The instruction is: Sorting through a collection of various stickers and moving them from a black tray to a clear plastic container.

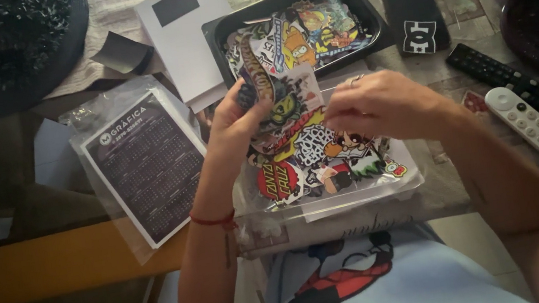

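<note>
Being pinched between both hands: a stack of stickers (277, 105), gripped by the left hand (233, 118) from its left side, fingered by the right hand (375, 105), above a clear sticker-filled bag (327, 164).

This looks like a home living room. A long black television remote (520, 84) and a small white remote (526, 120) lie on a table (450, 189) covered with a patterned printed cloth. A black smartphone (411, 5) rests near a black rectangular tray (361, 1) of colourful stickers, and a wooden chair (54, 266) stands alongside.
</note>
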